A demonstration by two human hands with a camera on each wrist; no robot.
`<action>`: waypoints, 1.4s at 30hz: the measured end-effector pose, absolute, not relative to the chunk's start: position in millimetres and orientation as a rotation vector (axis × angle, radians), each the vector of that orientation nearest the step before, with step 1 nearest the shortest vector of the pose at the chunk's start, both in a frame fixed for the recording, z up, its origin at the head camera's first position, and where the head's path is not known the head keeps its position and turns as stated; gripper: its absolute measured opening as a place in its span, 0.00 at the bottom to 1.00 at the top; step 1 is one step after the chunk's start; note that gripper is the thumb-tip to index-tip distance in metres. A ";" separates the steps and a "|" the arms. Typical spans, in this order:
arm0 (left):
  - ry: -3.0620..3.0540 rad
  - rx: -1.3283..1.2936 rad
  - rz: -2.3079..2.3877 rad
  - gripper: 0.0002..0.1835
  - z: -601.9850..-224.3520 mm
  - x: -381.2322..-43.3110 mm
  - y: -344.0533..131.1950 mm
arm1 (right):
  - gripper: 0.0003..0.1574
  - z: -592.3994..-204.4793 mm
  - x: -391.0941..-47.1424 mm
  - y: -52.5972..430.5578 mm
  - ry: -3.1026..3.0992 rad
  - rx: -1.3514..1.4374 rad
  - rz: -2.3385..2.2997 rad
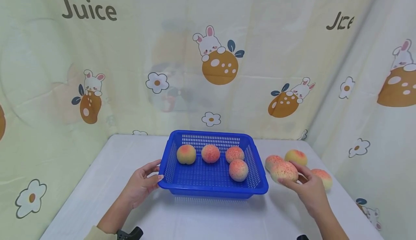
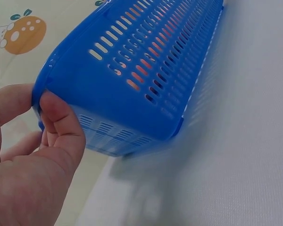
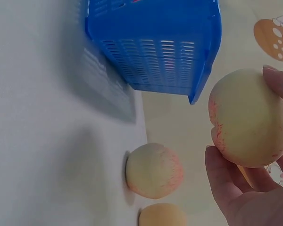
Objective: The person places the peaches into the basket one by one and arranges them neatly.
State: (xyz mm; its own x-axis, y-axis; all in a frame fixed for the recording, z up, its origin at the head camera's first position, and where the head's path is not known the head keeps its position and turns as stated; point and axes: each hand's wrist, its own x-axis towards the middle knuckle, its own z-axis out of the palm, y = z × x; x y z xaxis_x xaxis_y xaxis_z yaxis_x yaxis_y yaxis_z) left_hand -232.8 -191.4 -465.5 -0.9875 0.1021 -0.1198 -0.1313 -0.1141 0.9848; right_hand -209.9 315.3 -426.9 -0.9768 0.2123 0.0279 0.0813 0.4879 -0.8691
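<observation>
A blue plastic basket (image 1: pixel 208 193) with slotted walls stands on the table, and several peaches (image 1: pixel 210 154) lie inside it. My left hand (image 1: pixel 140 186) pinches the basket's left rim between thumb and fingers; the left wrist view shows the thumb (image 2: pixel 61 117) against the outer wall. To the basket's right, my right hand (image 1: pixel 308 189) grips a pale peach with red speckles (image 1: pixel 284 171), lifted above the table in the right wrist view. Around that hand lie a speckled peach (image 1: pixel 272 159), a yellower one (image 1: pixel 296 157) and another (image 1: pixel 323 178) partly hidden behind the fingers.
A white cloth covers the table (image 1: pixel 201 222). Behind it and along both sides hangs a pale curtain (image 1: pixel 175 52) printed with rabbits, fruit and flowers. The basket stands near the back edge, between the two hands.
</observation>
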 end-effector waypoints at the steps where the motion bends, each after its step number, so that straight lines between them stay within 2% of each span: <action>1: 1.978 -0.031 2.237 0.34 -465.7 -232.9 -191.2 | 0.58 -425.8 -210.3 314.8 -2.585 -0.247 1.499; 14: 1.976 -0.027 2.253 0.35 -466.1 -233.1 -189.9 | 0.55 -412.3 -214.8 299.1 -2.580 -0.128 1.477; 42: 1.981 -0.048 2.239 0.35 -466.0 -232.9 -190.3 | 0.47 -408.6 -237.2 245.8 -2.584 0.196 1.640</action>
State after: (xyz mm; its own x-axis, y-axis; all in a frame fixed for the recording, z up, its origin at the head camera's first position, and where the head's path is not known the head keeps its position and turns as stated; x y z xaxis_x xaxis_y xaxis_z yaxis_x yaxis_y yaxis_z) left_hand -232.9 -190.3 -466.0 -0.9880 0.0923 -0.1241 -0.1344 -0.1158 0.9841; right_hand -237.2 245.8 -408.6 -0.9891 -0.0677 0.1311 -0.1474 0.4208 -0.8951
